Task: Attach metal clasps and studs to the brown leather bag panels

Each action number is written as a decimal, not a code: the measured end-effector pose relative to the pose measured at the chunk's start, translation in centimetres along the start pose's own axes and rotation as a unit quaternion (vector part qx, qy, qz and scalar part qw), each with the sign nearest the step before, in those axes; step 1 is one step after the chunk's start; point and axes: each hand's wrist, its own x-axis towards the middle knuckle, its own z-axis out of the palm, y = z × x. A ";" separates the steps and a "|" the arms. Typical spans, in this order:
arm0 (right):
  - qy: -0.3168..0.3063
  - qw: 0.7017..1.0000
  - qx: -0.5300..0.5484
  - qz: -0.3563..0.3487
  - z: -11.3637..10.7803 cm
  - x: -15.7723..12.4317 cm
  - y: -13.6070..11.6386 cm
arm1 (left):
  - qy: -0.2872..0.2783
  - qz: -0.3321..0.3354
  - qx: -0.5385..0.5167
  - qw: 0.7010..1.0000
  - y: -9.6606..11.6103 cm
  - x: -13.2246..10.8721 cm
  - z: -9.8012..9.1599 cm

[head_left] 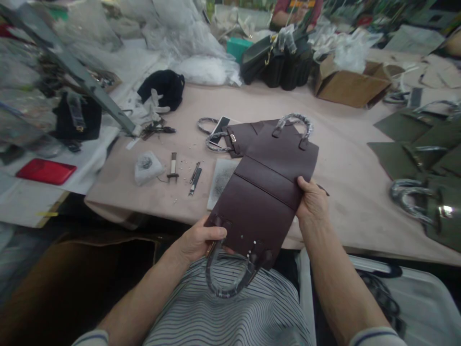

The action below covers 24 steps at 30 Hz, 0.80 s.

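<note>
A dark maroon leather bag piece (264,190) with a handle wrapped in clear film at each end lies opened out, tilted over the table's near edge. My left hand (201,238) grips its lower left corner beside the near handle, thumb on top. My right hand (312,199) pinches its right edge, thumb on the leather and the other fingers hidden beneath. Small white specks show near the lower handle. Partly under its far end rests another maroon piece (239,134) with wrapped handles. A grey speckled slab (220,180) lies partly beneath the bag's left side.
Left of the slab are a slim cutter (195,181), a fork-like tool (173,167) and a wrapped spool (147,167). A red case (46,171) lies far left. Olive bag pieces (403,126) are at right, a cardboard box (351,84) behind. A person (297,12) is across the table.
</note>
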 end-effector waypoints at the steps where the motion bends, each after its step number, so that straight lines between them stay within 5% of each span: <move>1: -0.005 1.000 -0.002 0.005 0.4 0.1 -0.6 | 0.013 0.009 0.027 1.000 0.3 -0.1 0.4; 3: -0.024 1.000 0.009 -0.010 0.9 0.1 -1.7 | 0.045 0.047 0.147 0.987 1.0 -0.5 1.6; 5: -0.051 0.996 0.041 -0.058 0.8 0.3 -2.6 | 0.065 0.130 0.328 0.933 1.6 -1.2 3.2; 7: -0.068 0.991 0.069 -0.093 0.1 1.0 -3.2 | 0.050 0.254 0.503 0.825 1.8 -2.0 5.0; 11: -0.019 0.983 0.114 -0.141 -2.3 4.1 -3.1 | 0.041 0.482 0.694 0.533 1.0 -2.4 7.3; 13: 0.017 0.976 0.135 -0.172 -3.3 5.7 -2.8 | 0.053 0.526 0.724 0.443 0.1 -2.1 7.5; 17: 0.050 0.961 0.170 -0.214 -4.1 6.8 -2.4 | 0.036 0.551 0.735 0.393 -1.5 -1.5 6.6; 24: 0.024 0.936 0.251 -0.245 -3.7 6.1 -2.8 | 0.007 0.542 0.736 0.405 -3.1 -1.9 5.8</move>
